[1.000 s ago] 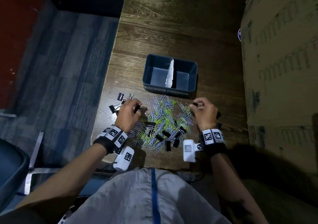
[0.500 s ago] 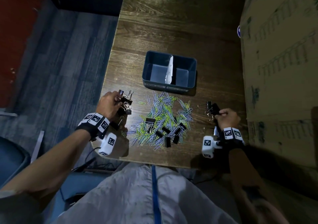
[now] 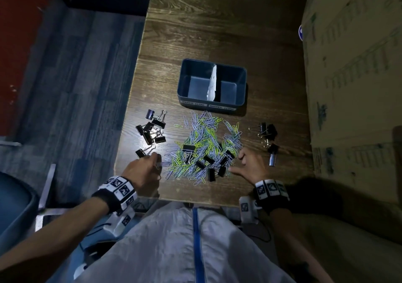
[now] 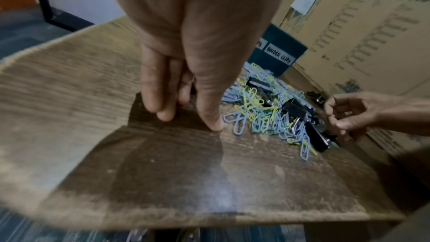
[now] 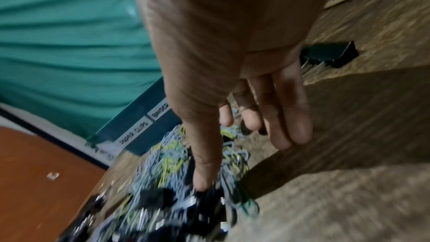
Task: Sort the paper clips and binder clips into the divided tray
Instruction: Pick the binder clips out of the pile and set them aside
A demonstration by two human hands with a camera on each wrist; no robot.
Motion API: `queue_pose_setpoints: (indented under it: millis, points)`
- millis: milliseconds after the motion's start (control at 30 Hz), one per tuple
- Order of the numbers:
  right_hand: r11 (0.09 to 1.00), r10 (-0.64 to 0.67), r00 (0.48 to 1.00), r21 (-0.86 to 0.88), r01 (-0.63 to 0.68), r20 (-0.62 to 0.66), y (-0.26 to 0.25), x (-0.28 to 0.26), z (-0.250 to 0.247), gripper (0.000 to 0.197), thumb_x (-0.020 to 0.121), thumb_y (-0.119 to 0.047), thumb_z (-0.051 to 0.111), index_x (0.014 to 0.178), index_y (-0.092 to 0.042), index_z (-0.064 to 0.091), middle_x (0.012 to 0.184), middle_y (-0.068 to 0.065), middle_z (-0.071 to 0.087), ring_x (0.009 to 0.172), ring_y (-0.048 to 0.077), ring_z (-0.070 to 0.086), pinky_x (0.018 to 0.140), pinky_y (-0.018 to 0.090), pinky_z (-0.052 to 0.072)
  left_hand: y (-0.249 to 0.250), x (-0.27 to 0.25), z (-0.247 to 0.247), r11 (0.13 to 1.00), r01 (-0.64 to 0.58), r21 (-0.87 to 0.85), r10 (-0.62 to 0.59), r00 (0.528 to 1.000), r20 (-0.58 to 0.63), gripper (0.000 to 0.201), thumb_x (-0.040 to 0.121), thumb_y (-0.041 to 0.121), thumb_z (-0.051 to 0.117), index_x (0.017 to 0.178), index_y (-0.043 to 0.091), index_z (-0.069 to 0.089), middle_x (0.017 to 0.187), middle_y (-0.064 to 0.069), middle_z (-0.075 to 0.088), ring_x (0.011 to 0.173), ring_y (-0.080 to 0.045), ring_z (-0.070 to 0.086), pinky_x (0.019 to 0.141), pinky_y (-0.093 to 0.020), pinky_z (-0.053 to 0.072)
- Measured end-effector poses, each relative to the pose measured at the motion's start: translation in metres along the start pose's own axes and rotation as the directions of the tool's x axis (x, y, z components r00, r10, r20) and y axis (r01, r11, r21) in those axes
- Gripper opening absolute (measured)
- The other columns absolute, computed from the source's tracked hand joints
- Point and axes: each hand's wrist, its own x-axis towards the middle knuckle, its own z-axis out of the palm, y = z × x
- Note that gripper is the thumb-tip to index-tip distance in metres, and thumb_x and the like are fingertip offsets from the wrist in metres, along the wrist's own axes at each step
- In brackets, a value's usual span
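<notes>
The blue divided tray (image 3: 239, 80) stands at mid-table with a white divider (image 3: 212, 82); both compartments look empty. In front of it lies a pile of blue and yellow paper clips (image 3: 204, 139) mixed with black binder clips (image 3: 188, 149). More binder clips sit in a left group (image 3: 152, 130) and a right group (image 3: 267, 130). My left hand (image 3: 157, 163) (image 4: 190, 120) rests its straight fingertips on the table at the pile's near-left edge, holding nothing. My right hand (image 3: 237, 164) (image 5: 244, 163) is spread at the pile's near-right edge, its thumb touching the clips.
A large cardboard box (image 3: 352, 86) walls off the table's right side. The table's left edge (image 3: 130, 113) drops to carpeted floor, with a blue chair (image 3: 13, 206) at lower left. Tray labels (image 4: 279, 58) face me.
Both hands have let go of the binder clips that they carried out to the side groups. They have come back inward and nearer, to the pile's near corners.
</notes>
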Motion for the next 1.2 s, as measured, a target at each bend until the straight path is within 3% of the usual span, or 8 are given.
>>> queue_pose_setpoints:
  millis: [100, 367, 467, 567, 700, 867, 1000, 1200]
  points:
    - [0.995, 0.026, 0.999, -0.094, -0.023, 0.032, -0.005, -0.002, 0.017, 0.062, 0.062, -0.039, 0.09, 0.097, -0.027, 0.041, 0.106, -0.004, 0.053, 0.096, 0.019, 0.053, 0.081, 0.038, 0.047, 0.011, 0.014, 0.003, 0.998, -0.021, -0.053, 0.023, 1.0, 0.02, 0.046, 0.082, 0.025, 0.071, 0.116, 0.019, 0.04, 0.1, -0.007, 0.066, 0.074, -0.019, 0.056, 0.067, -0.029, 0.044]
    - [0.997, -0.044, 0.992, -0.061, 0.037, -0.115, -0.019, 0.004, 0.032, 0.051, 0.073, -0.024, 0.085, 0.099, -0.027, 0.041, 0.107, -0.003, 0.052, 0.096, 0.02, 0.054, 0.073, 0.035, 0.044, 0.063, 0.049, 0.002, 0.971, -0.115, -0.209, 0.113, 0.993, -0.02, 0.025, 0.093, 0.024, 0.057, 0.116, 0.018, 0.047, 0.111, -0.001, 0.059, 0.086, -0.015, 0.062, 0.078, -0.034, 0.053]
    - [0.997, -0.053, 0.987, -0.071, 0.043, -0.154, -0.018, 0.005, 0.027, 0.046, 0.077, -0.025, 0.081, 0.101, -0.031, 0.042, 0.113, -0.006, 0.049, 0.102, 0.017, 0.054, 0.078, 0.035, 0.046, 0.071, 0.046, -0.001, 0.977, -0.152, -0.148, 0.124, 0.976, -0.181, 0.031, 0.088, 0.019, 0.064, 0.113, 0.018, 0.045, 0.11, 0.002, 0.048, 0.081, -0.012, 0.053, 0.071, -0.031, 0.053]
    - [0.994, -0.093, 0.991, -0.075, 0.085, -0.1, -0.018, 0.0, 0.021, 0.045, 0.076, -0.037, 0.081, 0.095, -0.031, 0.04, 0.111, -0.008, 0.047, 0.097, 0.014, 0.052, 0.078, 0.036, 0.047, 0.064, 0.039, -0.006, 0.982, -0.118, -0.149, 0.091, 0.98, -0.179, 0.038, 0.089, 0.046, 0.06, 0.107, 0.022, 0.036, 0.103, 0.007, 0.037, 0.08, -0.008, 0.043, 0.07, -0.024, 0.044]
    - [0.974, -0.132, 0.984, -0.171, 0.152, 0.119, -0.026, -0.009, 0.027, 0.059, 0.065, -0.046, 0.086, 0.087, -0.033, 0.033, 0.106, -0.008, 0.047, 0.096, 0.019, 0.053, 0.082, 0.043, 0.05, 0.055, 0.034, 0.001, 0.988, -0.087, 0.129, 0.086, 0.996, 0.012, 0.068, 0.072, 0.074, 0.059, 0.108, 0.021, 0.034, 0.101, -0.002, 0.057, 0.079, -0.022, 0.059, 0.067, -0.032, 0.046]
    - [0.965, -0.156, 0.98, -0.194, 0.178, 0.124, -0.038, -0.005, 0.041, 0.062, 0.066, -0.044, 0.086, 0.091, -0.033, 0.031, 0.117, -0.003, 0.046, 0.101, 0.027, 0.056, 0.083, 0.05, 0.052, 0.063, 0.049, 0.023, 0.994, -0.101, 0.027, 0.101, 0.994, 0.034, 0.058, 0.081, 0.067, 0.053, 0.108, 0.018, 0.037, 0.099, -0.006, 0.062, 0.077, -0.023, 0.06, 0.069, -0.035, 0.052]
    - [0.972, -0.177, 0.983, -0.152, 0.181, 0.041, -0.037, 0.002, 0.04, 0.048, 0.073, -0.035, 0.084, 0.091, -0.032, 0.04, 0.111, -0.004, 0.052, 0.095, 0.022, 0.058, 0.079, 0.045, 0.054, 0.07, 0.053, 0.017, 0.985, -0.146, -0.09, 0.141, 0.988, -0.062, 0.028, 0.092, 0.033, 0.06, 0.1, 0.015, 0.041, 0.085, -0.001, 0.055, 0.07, -0.02, 0.055, 0.062, -0.03, 0.046]
    - [0.983, -0.144, 0.987, -0.125, 0.135, -0.069, -0.033, 0.007, 0.037, 0.023, 0.078, -0.021, 0.082, 0.091, -0.022, 0.063, 0.1, -0.003, 0.058, 0.087, 0.022, 0.063, 0.074, 0.04, 0.056, 0.077, 0.057, 0.008, 0.966, -0.198, -0.168, 0.17, 0.971, -0.166, 0.04, 0.085, 0.028, 0.061, 0.116, 0.021, 0.036, 0.115, -0.002, 0.042, 0.091, -0.017, 0.053, 0.076, -0.036, 0.054]
